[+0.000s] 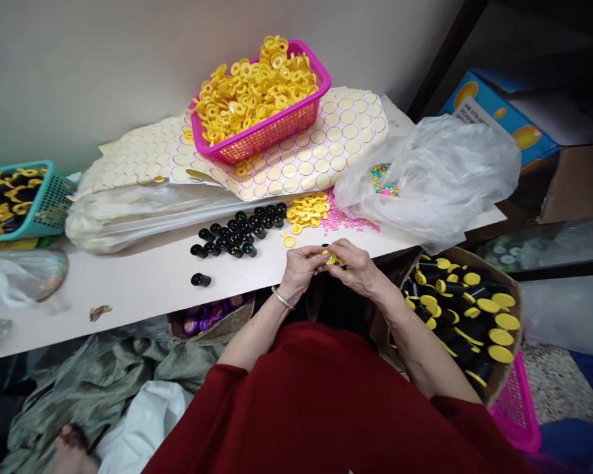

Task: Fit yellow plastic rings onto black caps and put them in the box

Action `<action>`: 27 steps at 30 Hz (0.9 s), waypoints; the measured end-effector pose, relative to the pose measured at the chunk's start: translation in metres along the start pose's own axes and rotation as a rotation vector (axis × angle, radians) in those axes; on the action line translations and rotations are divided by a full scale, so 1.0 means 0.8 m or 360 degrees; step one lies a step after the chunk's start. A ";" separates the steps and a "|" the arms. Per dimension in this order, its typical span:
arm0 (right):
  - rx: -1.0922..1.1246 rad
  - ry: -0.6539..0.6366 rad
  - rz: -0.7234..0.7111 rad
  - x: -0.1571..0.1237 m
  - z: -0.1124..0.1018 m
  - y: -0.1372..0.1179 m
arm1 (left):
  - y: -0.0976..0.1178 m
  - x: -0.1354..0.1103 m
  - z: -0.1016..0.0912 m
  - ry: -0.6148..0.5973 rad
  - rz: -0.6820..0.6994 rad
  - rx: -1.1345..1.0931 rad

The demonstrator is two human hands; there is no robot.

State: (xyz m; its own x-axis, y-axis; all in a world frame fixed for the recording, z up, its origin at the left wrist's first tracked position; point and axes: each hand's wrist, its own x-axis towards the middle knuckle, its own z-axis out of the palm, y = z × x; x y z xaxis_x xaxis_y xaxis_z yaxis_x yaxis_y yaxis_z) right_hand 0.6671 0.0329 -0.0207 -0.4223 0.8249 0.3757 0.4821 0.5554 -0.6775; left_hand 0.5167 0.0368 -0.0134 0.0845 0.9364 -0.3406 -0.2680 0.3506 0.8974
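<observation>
My left hand (301,268) and my right hand (356,266) meet at the white table's front edge (143,289), both with fingers pinched on a small yellow ring cap (332,258). Just beyond them lie a cluster of black tubes (237,236), one stray black tube (200,280), a pile of yellow caps (307,210) and pink beads (343,220). A bracelet sits on my left wrist.
A pink basket (277,128) of yellow caps rests on sticker sheets (336,138) at the back. A teal basket (39,204) sits far left. A clear plastic bag (435,178) lies right. A cardboard box (508,329) of capped black tubes stands below right.
</observation>
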 end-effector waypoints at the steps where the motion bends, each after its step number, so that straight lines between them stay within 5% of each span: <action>1: -0.0006 0.0003 0.0028 0.002 -0.001 0.001 | 0.000 0.002 -0.001 0.0040 0.0045 0.0011; 6: -0.0169 -0.0053 0.0255 0.012 -0.002 0.012 | -0.001 0.019 -0.012 0.0314 0.0260 0.0122; 18: -0.0417 -0.0262 0.0391 0.024 0.004 0.010 | -0.030 0.039 -0.018 0.0087 0.0370 0.0685; 23: -0.0108 -0.0132 0.0427 0.021 0.007 0.020 | -0.029 0.042 -0.015 0.0121 0.0447 0.0838; 27: 0.0341 0.0193 0.0590 0.017 0.023 0.028 | -0.029 0.041 -0.013 0.0124 0.0456 0.0816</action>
State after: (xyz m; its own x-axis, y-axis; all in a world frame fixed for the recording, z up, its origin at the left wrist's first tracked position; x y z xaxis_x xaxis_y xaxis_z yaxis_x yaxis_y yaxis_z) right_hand 0.6580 0.0547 -0.0418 -0.1516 0.9777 0.1457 0.4086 0.1962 -0.8914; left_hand 0.5155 0.0594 -0.0483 0.0013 0.9977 -0.0672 0.2297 0.0652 0.9711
